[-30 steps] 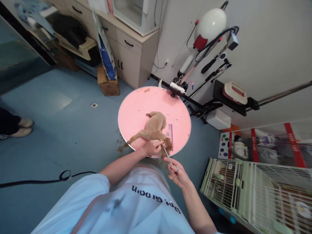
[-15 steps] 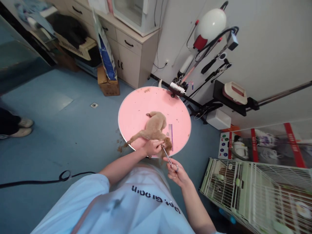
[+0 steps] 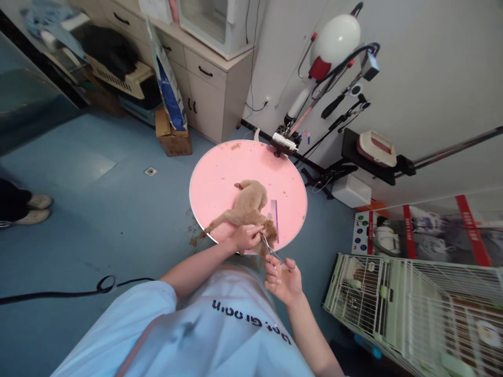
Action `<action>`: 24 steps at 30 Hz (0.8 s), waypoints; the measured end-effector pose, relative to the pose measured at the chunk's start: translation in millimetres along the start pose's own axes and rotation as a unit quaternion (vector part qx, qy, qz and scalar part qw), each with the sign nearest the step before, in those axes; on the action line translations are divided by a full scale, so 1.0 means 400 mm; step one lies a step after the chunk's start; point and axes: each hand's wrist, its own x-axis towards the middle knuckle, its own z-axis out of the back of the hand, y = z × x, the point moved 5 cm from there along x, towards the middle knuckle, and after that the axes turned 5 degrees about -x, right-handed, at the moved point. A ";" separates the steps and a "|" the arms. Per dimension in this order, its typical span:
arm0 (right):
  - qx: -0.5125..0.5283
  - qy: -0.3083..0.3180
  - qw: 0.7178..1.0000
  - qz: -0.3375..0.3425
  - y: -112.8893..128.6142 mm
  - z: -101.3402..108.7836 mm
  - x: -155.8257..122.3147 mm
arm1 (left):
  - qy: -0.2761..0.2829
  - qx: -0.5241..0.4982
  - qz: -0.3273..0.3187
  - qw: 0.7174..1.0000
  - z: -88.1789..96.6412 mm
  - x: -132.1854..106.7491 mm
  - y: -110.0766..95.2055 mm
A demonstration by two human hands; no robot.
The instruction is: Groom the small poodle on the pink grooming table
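A small tan dog lies on a round pink table, its curly head at the near right edge. My left hand is closed on the side of the dog's head, its fingers pinching what looks like an ear or fur. My right hand holds scissors by the finger loops. The handles are spread and the blades point at the fur beside my left fingertips. Just past the head lies a purple-edged comb.
Fur clippings dot the table and the floor. A stand with a white dryer is behind it. Wire cages stand close on my right. A black strap and a person's shoes show at left.
The scissors' handles have spread apart and the blades have parted. My right hand has turned and its fingers have opened out. My left hand and the dog stay in place.
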 end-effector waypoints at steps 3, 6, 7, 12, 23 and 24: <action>0.037 0.000 0.999 0.006 -0.002 -0.014 0.013 | -0.004 0.001 0.011 1.000 0.001 0.000 0.000; 0.055 -0.005 0.998 0.007 -0.007 -0.025 0.014 | -0.007 -0.005 0.019 1.000 0.006 0.003 -0.004; 0.055 -0.007 0.998 0.009 -0.010 -0.028 0.012 | -0.010 -0.008 0.019 1.000 0.008 0.003 -0.005; 0.046 -0.020 0.999 0.020 -0.014 -0.031 0.007 | -0.016 -0.010 0.017 1.000 0.010 0.005 -0.007; -0.013 -0.064 0.993 0.097 -0.010 -0.004 0.024 | -0.026 0.007 0.006 1.000 0.009 0.008 -0.011; -0.032 -0.067 0.991 0.109 -0.007 -0.006 0.018 | -0.028 0.009 0.010 1.000 0.010 0.011 -0.012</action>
